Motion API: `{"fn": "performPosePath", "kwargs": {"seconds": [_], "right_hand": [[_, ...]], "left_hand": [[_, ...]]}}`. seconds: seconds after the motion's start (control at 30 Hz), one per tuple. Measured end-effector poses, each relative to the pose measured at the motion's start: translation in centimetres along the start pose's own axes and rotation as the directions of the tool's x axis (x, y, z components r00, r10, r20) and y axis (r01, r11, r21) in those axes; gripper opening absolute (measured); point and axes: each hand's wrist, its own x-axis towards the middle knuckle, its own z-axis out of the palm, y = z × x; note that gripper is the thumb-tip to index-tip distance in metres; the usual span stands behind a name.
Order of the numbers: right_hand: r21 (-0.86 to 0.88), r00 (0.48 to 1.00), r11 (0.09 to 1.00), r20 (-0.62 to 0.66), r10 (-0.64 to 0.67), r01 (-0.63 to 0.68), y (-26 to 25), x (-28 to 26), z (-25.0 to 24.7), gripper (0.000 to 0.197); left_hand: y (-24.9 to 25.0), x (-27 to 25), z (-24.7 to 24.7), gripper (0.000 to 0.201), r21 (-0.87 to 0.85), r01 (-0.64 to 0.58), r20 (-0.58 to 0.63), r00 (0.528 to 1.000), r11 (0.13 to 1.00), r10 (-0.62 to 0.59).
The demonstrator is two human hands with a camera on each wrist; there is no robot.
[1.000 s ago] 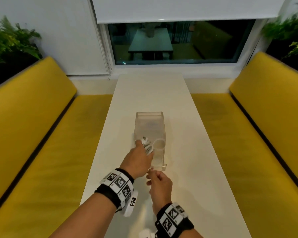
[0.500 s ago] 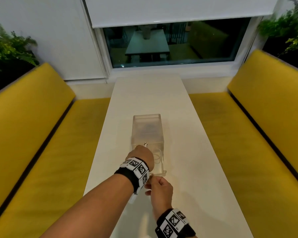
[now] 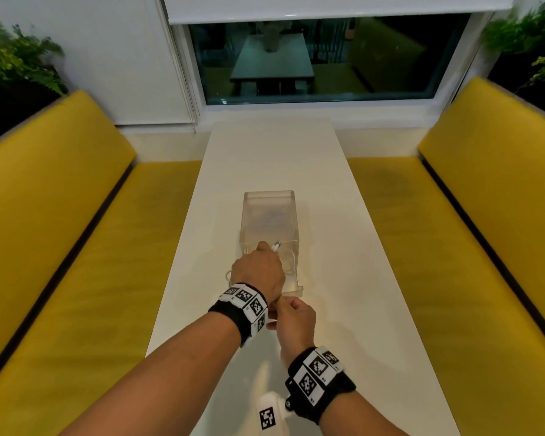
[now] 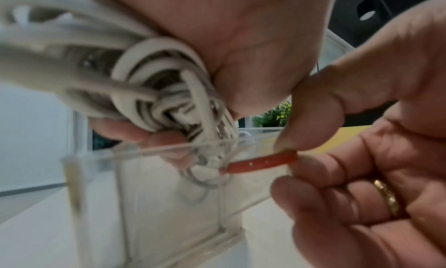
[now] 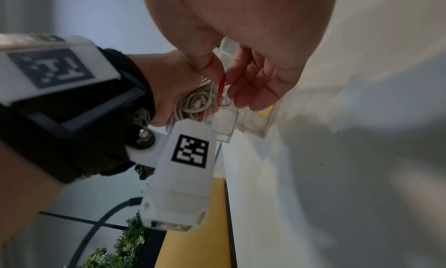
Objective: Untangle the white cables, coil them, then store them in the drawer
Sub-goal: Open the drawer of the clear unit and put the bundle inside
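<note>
A clear plastic drawer box [image 3: 269,212] stands mid-table, its drawer [image 3: 293,288] pulled out toward me. My left hand [image 3: 258,269] grips a coil of white cable [image 4: 156,92] and holds it low in the open drawer; a plug end [image 3: 277,246] sticks out past the knuckles. The same coil [image 5: 193,104] shows in the right wrist view, behind the clear front wall. My right hand [image 3: 294,319] pinches the drawer's red handle [image 4: 263,162] between thumb and forefinger. Another loop of white cable [image 3: 291,261] lies inside the drawer.
The white table [image 3: 343,247] runs away from me to a window. Yellow bench seats [image 3: 76,247] line both sides, with plants in the back corners. A white tagged camera housing [image 5: 183,169] hangs under my left wrist.
My left hand has carried the coil from the drawer's left edge to over the drawer and down into it. The right hand has kept its hold on the handle.
</note>
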Motion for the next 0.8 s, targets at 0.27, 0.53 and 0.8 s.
{"fn": "performPosePath", "kwargs": {"seconds": [0.27,0.53,0.8], "right_hand": [[-0.004,1.000,1.000,0.012,0.000,0.000,-0.2,-0.1,-0.3,0.013],[-0.023,1.000,1.000,0.008,0.006,-0.006,-0.3,0.1,-0.1,0.018],[-0.031,1.000,1.000,-0.030,0.004,-0.005,-0.2,0.4,0.1,0.031]], "left_hand": [[0.2,-0.9,-0.4,0.027,0.097,-0.055,-0.042,0.997,0.994,0.059],[1.2,0.1,-1.0,0.009,-0.029,0.168,0.051,0.985,0.985,-0.167],[0.8,0.5,-0.8,0.027,-0.320,0.208,-0.055,0.970,0.924,-0.237]]}}
